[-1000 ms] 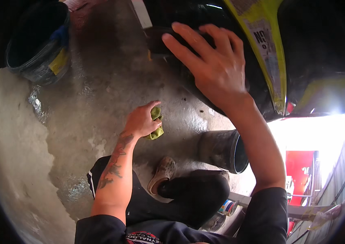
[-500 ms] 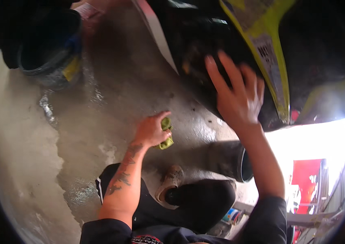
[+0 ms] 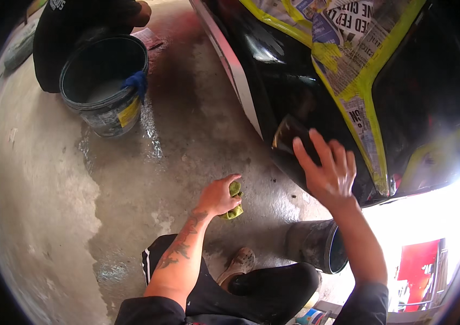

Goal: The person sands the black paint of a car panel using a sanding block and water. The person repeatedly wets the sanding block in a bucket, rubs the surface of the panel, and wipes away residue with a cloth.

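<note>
My left hand [image 3: 220, 198] is closed around a crumpled yellow-green cloth [image 3: 235, 208], held above the wet concrete floor. My right hand [image 3: 328, 169] lies palm down with fingers spread on a glossy black vehicle body panel [image 3: 289, 86]. By its fingertips is a dark, roughly rectangular patch [image 3: 290, 133] with a brownish edge; whether this is a pad or a reflection, I cannot tell. Newspaper [image 3: 357, 62] bordered with yellow masking tape [image 3: 344, 103] covers part of the panel beside my right hand.
A black bucket [image 3: 102, 111] with a blue cloth [image 3: 135, 84] over its rim stands at far left, next to a crouching person in dark clothes [image 3: 81, 24]. Another dark bucket [image 3: 308, 246] lies or tilts below my right forearm. Wet concrete floor [image 3: 148, 195] spreads between them.
The whole view has shifted, bringing more of the far bucket, person and newspaper into sight. My right hand has slid slightly nearer along the panel. My left hand keeps the cloth.
</note>
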The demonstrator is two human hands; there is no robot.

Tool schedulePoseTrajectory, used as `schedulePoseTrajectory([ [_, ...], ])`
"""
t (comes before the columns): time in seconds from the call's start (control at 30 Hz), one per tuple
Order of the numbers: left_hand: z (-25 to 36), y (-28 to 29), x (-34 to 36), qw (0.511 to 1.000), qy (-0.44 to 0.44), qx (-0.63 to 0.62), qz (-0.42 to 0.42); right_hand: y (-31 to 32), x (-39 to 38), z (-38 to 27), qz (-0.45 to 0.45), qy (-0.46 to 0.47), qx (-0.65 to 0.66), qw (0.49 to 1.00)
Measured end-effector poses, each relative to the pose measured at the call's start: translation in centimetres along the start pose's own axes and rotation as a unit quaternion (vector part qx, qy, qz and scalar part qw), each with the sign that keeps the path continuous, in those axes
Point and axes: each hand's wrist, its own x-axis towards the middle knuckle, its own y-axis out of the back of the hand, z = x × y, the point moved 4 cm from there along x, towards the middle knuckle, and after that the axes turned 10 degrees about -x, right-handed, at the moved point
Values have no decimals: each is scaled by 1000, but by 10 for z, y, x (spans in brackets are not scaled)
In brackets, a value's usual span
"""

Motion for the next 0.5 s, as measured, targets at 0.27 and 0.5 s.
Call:
schedulePoseTrajectory([
  [0.27,0,1,2,999,35,8,-30,5,16,-5,-6,-43,24,999],
  [0.5,-2,-4,2,999,36,14,-20,13,37,6,22,-54,29,998],
])
